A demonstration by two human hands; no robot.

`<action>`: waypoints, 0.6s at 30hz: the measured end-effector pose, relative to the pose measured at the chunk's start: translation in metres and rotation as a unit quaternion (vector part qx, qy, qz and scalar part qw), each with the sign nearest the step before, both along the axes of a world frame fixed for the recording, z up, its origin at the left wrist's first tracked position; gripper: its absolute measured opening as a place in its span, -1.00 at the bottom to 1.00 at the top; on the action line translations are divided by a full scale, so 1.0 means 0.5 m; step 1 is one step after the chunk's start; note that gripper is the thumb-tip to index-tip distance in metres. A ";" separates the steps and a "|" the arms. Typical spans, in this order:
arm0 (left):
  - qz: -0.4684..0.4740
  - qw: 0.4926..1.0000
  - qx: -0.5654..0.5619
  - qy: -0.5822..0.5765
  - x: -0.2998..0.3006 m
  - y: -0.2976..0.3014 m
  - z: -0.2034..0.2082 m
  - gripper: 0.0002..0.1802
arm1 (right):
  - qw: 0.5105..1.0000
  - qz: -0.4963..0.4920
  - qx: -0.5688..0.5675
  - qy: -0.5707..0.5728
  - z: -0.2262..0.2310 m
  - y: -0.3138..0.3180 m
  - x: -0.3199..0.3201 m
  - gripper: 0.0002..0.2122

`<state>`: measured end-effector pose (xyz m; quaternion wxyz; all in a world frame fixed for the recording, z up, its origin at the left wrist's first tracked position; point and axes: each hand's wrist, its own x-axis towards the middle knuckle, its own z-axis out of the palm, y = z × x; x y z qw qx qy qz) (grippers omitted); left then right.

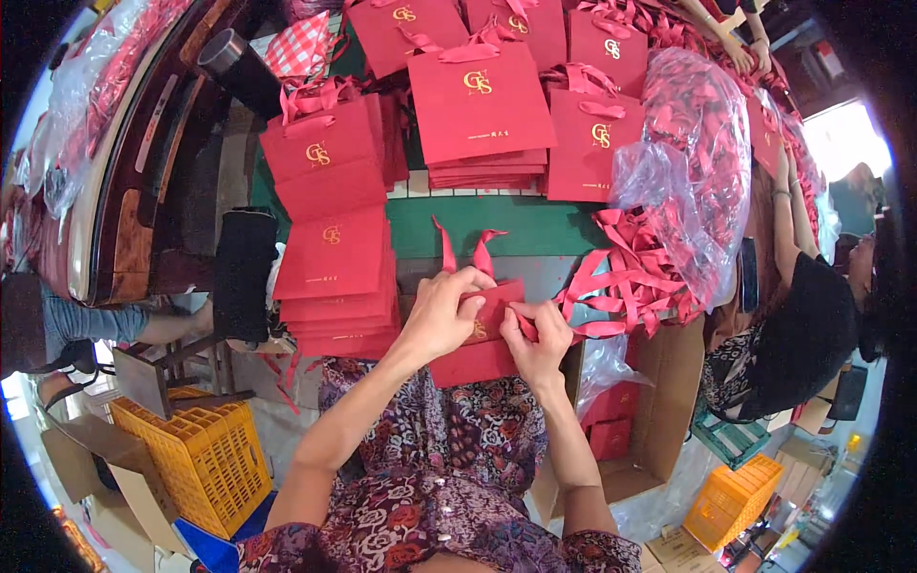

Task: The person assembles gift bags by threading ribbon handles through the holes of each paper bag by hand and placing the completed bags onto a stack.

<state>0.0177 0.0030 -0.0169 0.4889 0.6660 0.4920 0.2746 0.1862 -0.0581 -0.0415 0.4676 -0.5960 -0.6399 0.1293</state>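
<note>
Both hands on one flat red paper gift bag at the near tabletop edge.

I see the left hand (441, 315) pressing down over the flat red paper gift bag (478, 346), fingers curled on its top, likely pinning it flat, while the right hand (538, 346) pinches its upper edge where a red ribbon handle (465, 250) sticks up. The bag lies just in front of the body, on the green tabletop (535, 224). Stacks of matching red bags (332, 263) sit close on the left, loose red ribbons (626, 286) close on the right, within easy reach I'd say.
</note>
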 end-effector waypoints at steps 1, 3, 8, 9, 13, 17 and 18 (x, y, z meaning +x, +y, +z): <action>0.000 1.000 -0.001 0.000 -0.001 0.000 0.001 -0.80 | 1.000 -0.009 0.007 0.010 -0.001 -0.001 -0.001 -0.85; -0.010 1.000 0.000 0.019 -0.002 0.001 0.010 -0.81 | 1.000 -0.004 0.012 0.009 0.002 -0.001 0.000 -0.85; -0.025 0.998 -0.040 0.034 -0.003 0.003 0.032 -0.77 | 0.999 0.008 0.034 -0.036 0.005 0.002 0.001 -0.82; -0.022 0.998 -0.065 0.011 -0.004 0.002 0.031 -0.77 | 0.999 0.009 0.034 -0.035 0.004 0.002 0.001 -0.82; -0.021 0.996 -0.081 -0.040 -0.003 0.001 0.018 -0.77 | 0.996 0.029 0.059 -0.067 0.003 0.005 0.000 -0.80; -0.005 0.999 -0.032 -0.009 -0.003 -0.003 0.018 -0.80 | 0.995 0.028 0.057 -0.070 0.007 0.006 -0.005 -0.80; 0.003 1.000 -0.015 -0.013 -0.002 -0.005 0.020 -0.80 | 0.996 0.024 0.054 -0.072 0.007 0.006 -0.005 -0.79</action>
